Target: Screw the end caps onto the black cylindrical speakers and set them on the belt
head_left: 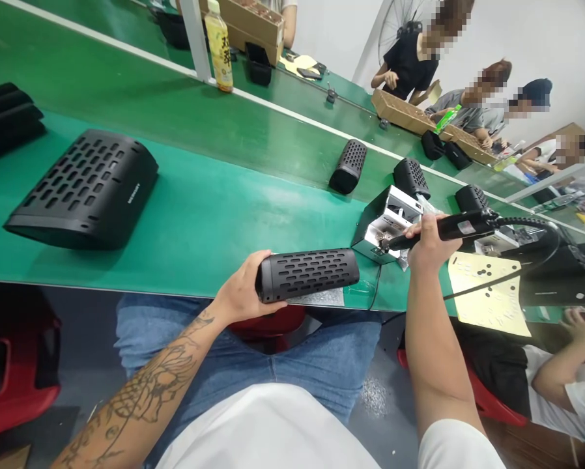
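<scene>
My left hand (246,290) is wrapped round one end of a black slotted housing (312,273), which lies near the table's front edge. In my right hand (430,240) is a black electric screwdriver (461,226) with a coiled cord. Its tip reaches into the open front of a white and black box-shaped machine (387,218), a screw feeder by its look. Small metallic bits show inside that opening, too small to make out. The feeder stands to the right of the housing, on the green table mat (253,215).
A large black slotted housing (90,185) sits at the left, and smaller ones (350,166) stand along the back. A yellow sheet with small dots (488,290) lies at the right. A drink bottle (219,49) stands behind the rail. Co-workers (414,62) sit opposite; another person's hand (583,326) is at right.
</scene>
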{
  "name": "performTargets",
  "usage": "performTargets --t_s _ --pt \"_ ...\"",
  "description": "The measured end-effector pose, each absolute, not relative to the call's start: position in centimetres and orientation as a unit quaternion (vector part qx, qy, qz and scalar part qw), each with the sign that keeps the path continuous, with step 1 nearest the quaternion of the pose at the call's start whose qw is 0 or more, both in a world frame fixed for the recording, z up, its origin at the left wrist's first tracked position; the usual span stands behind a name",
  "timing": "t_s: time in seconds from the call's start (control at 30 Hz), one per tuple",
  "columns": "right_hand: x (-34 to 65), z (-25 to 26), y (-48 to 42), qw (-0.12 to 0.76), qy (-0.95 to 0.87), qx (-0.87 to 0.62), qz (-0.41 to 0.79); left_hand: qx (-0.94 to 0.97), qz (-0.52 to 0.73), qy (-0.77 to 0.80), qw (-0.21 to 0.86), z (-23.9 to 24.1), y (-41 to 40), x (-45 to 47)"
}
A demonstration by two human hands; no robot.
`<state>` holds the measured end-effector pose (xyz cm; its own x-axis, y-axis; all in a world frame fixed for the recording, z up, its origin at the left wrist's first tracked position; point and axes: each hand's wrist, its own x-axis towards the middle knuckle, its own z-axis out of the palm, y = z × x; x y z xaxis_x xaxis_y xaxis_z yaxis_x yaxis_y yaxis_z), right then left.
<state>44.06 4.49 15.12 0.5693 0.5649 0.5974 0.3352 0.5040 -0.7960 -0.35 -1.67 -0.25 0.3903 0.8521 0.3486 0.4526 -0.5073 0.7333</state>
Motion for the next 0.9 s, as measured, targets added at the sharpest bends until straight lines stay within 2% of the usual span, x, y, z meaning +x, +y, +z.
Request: performTargets --t_s 0.13,0.27,0.47,0.6,0.9 --pt "41.9 16.8 1.9 0.743 -0.449 -0.484 0.109 0.788 0.365 0.412 0.275 0.1 -1.7 -0.2" --pt "36.5 19.4 -2.0 0.755 -0.502 -0.376 0.191 0.795 0.368 0.394 0.277 0.2 -1.5 0.0" --pt "24.8 20.2 -5.6 0.692 -0.593 -0.219 0.349 0.798 0.393 0.374 0.264 -0.1 -1.4 0.4" --pt "21.1 19.1 -5.1 0.66 -0.598 -0.23 0.392 0.79 0.395 0.381 0.274 0.1 -1.6 0.9" --pt "20.5 16.9 -4.4 0.609 -0.598 -0.305 0.422 0.792 0.402 0.375 0.265 0.1 -1.6 1.5"
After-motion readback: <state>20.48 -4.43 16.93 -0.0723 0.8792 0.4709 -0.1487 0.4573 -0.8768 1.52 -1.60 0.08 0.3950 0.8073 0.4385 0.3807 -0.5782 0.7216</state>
